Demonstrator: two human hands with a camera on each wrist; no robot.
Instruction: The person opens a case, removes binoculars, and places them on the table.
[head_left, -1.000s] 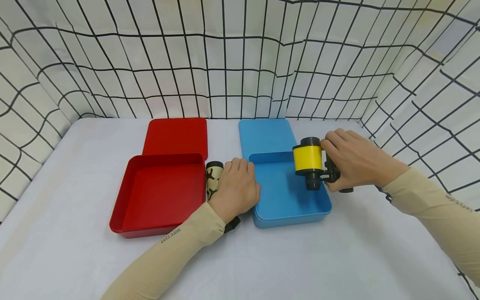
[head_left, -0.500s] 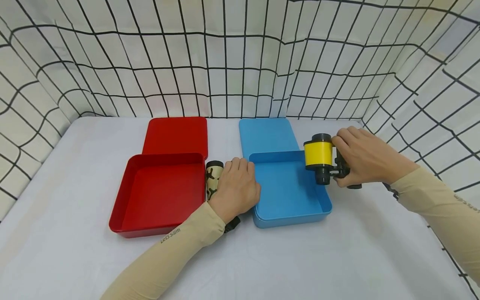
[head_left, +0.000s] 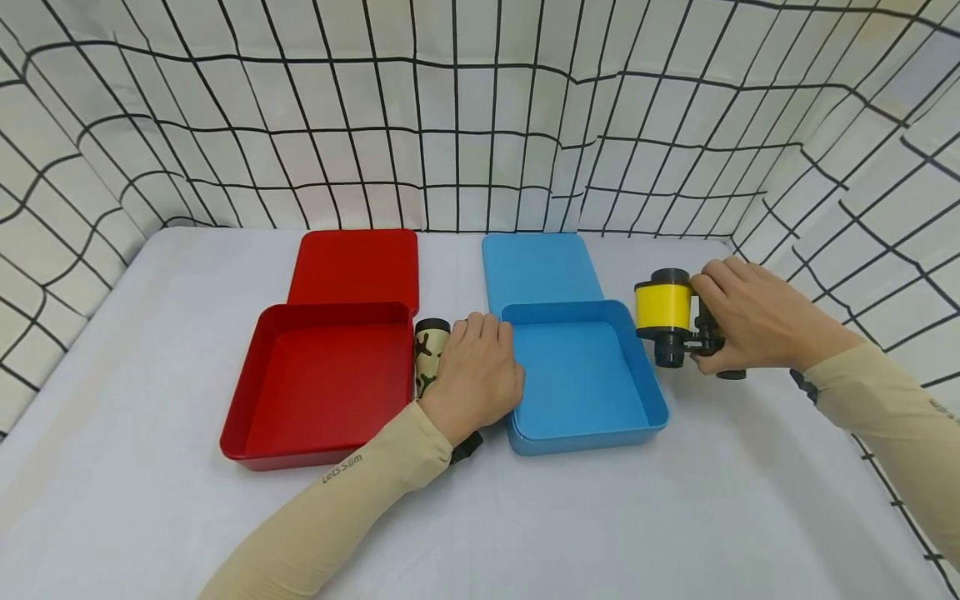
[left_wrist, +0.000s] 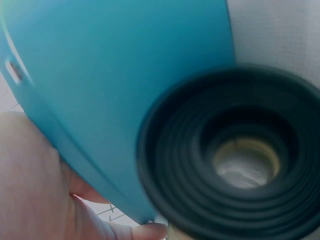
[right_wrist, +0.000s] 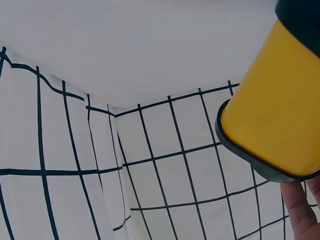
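My left hand [head_left: 476, 371] grips camouflage-patterned binoculars [head_left: 427, 354] between the two boxes and covers most of them. A black eyecup [left_wrist: 170, 155] fills much of the left wrist view, with the blue box's side behind it. At the right, my right hand [head_left: 765, 321] holds yellow and black binoculars [head_left: 663, 307] by one barrel, above the table and just outside the blue box's right edge. In the right wrist view, their yellow barrel [right_wrist: 275, 110] is close to the camera, with fingertips [right_wrist: 299, 207] below it.
An open red box [head_left: 243, 400] lies left of my left hand, its lid [head_left: 356, 267] laid back. The open blue box [head_left: 592, 442] stands between my hands, its lid [head_left: 543, 267] also laid back. Black wire mesh [head_left: 457, 133] over white cloth encloses the table [head_left: 570, 525].
My right hand has carried the yellow binoculars rightward, from over the blue box to outside its right edge. My left hand stays on the camouflage binoculars. The head view has tilted slightly.
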